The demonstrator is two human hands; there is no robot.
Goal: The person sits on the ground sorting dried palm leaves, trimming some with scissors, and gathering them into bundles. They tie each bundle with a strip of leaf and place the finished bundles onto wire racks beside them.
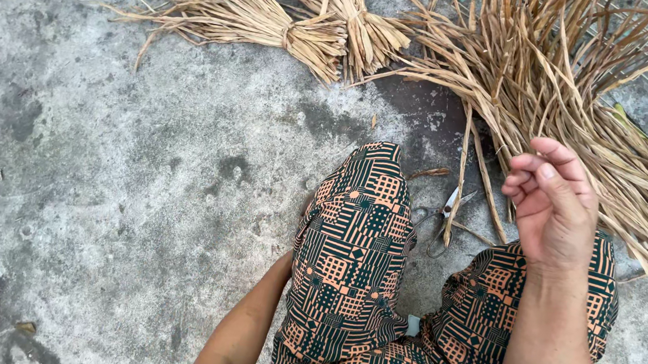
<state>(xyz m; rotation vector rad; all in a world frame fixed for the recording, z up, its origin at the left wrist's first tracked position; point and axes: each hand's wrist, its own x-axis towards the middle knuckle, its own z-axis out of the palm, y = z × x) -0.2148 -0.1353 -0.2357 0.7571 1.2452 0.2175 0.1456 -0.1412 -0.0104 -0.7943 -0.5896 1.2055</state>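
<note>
Straw: two tied bundles [308, 34], one loose pile [561, 95], one scissors [440, 216], one right hand [553, 204]

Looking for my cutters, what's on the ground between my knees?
Small scissors lie on the concrete floor among loose dried straw; the patterned trouser leg hides the left hand.

No packages, labels, signs or screens are visible.

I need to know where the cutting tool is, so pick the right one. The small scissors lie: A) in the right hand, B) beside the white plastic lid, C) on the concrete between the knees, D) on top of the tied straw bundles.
C: the scissors lie on the concrete floor between the two patterned knees, just left of the raised right hand, which does not touch them.
</note>
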